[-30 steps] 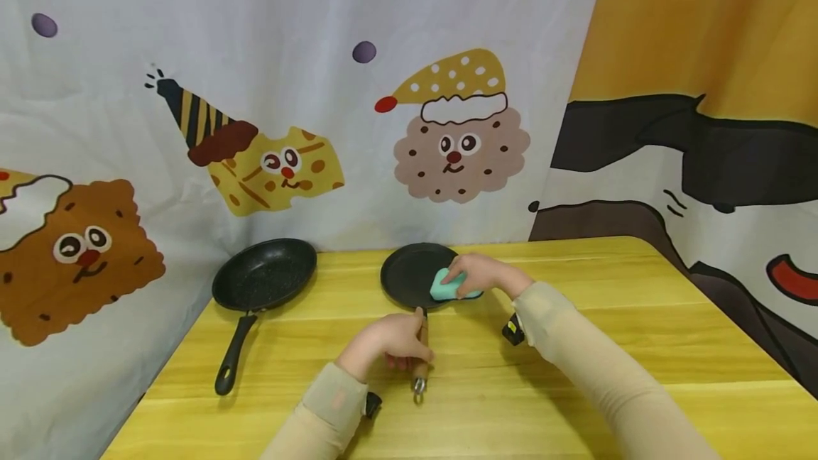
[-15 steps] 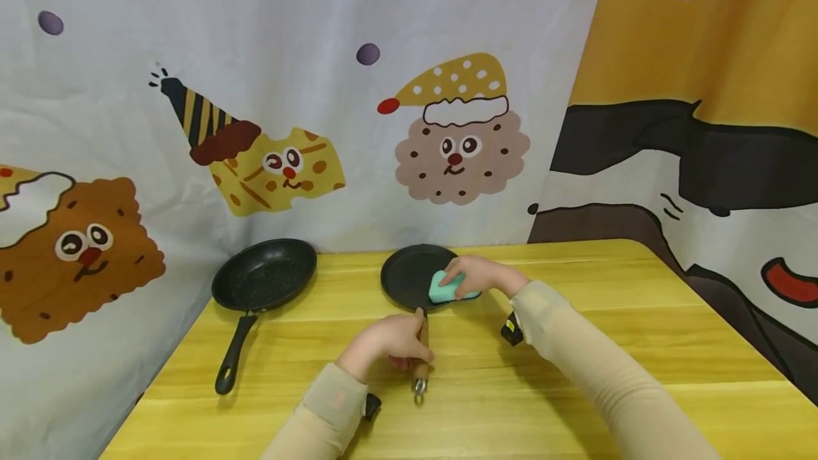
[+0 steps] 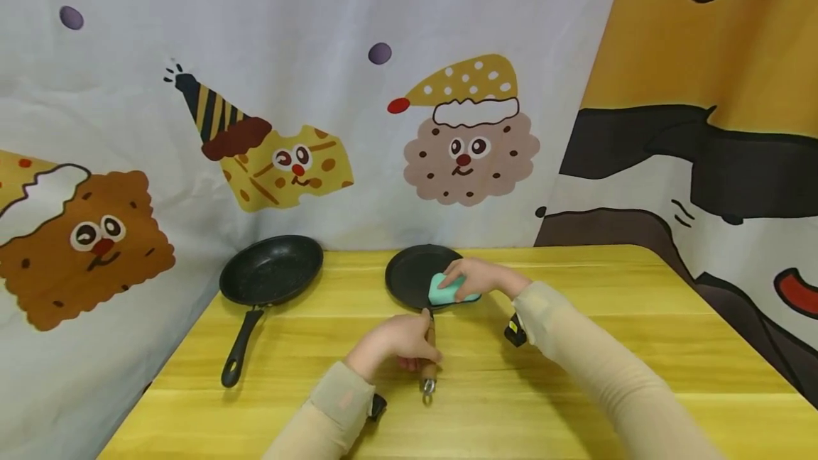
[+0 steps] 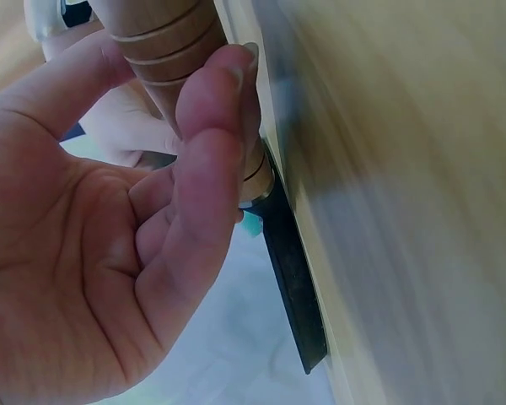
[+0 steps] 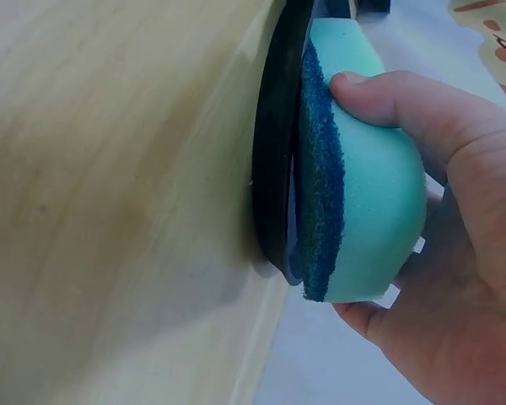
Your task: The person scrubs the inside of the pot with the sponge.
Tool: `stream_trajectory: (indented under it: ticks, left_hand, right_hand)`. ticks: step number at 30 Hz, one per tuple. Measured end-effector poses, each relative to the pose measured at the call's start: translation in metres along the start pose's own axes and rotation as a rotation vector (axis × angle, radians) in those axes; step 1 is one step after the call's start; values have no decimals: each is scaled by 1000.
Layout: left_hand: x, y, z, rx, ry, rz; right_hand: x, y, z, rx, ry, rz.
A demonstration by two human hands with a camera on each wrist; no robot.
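A flat black pan (image 3: 412, 272) with a shallow rim lies on the table near its back edge, its wooden handle (image 3: 429, 368) pointing toward me. My left hand (image 3: 404, 341) grips that handle between thumb and fingers; the left wrist view shows the grooved wood between them. On the pan's right side my right hand (image 3: 478, 277) holds a mint-green sponge (image 3: 442, 291) by its edges. The sponge's dark blue scouring side (image 5: 322, 181) faces the pan in the right wrist view, overlapping the rim. Part of the sponge is hidden by the fingers in the head view.
A deeper black frying pan (image 3: 271, 268) stands at the table's back left, its black handle (image 3: 241, 350) toward me. The yellow wood-grain table (image 3: 543, 403) runs up to a cartoon-printed cloth (image 3: 358, 91) hanging behind it.
Between the earlier frames and now, the sponge in my right hand shifts slightly left and down on the pan. My left hand keeps its grip on the handle. The head view turns slightly left.
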State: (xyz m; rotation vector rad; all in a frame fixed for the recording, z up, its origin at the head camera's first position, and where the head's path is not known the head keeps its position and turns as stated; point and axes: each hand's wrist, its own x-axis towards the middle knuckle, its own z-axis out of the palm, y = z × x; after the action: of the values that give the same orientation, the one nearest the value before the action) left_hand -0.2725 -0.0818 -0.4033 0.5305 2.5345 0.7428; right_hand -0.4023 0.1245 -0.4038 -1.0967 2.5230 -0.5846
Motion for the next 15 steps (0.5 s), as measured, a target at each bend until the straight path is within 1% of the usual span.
stream_trajectory:
  ticks: [3, 7, 11, 15]
  left_hand:
    - [1, 3, 0, 3, -1, -5]
    - [2, 4, 0, -6, -1, -6]
    - [1, 3, -1, -5, 6, 5]
    - [-2, 3, 0, -8, -1, 10]
  right_hand:
    - [-2, 0, -3, -24, -7, 4]
    - [-1, 0, -5, -20, -15, -4]
    - [1, 1, -5, 6, -18, 2]
    - [2, 0, -3, 51, -35, -10]
